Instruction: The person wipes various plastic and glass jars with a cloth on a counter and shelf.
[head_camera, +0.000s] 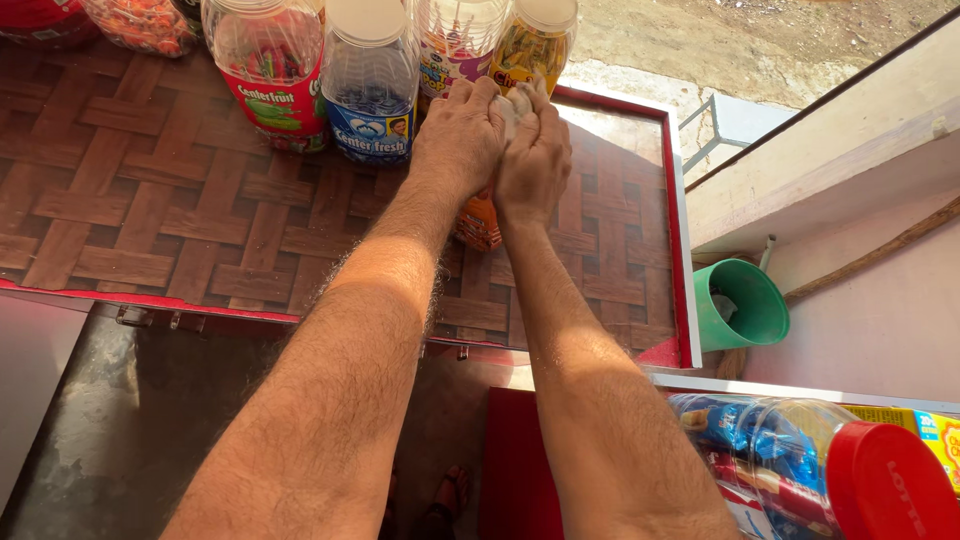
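Both my hands are closed around one clear plastic jar (478, 224) with orange contents, standing on the woven-pattern counter (150, 200). My left hand (458, 135) wraps the top of the jar from the left. From the right, my right hand (535, 165) presses against the same spot, fingers touching the left hand. A bit of the jar's white lid (511, 108) shows between the fingertips. Most of the jar is hidden under my hands and wrists.
Several clear sweet jars with white lids line the counter's far edge, among them a red-labelled jar (270, 70), a blue-labelled jar (370, 85) and a yellow jar (535, 45). A green plastic mug (740, 305) sits right. A red-lidded jar (800, 450) lies bottom right.
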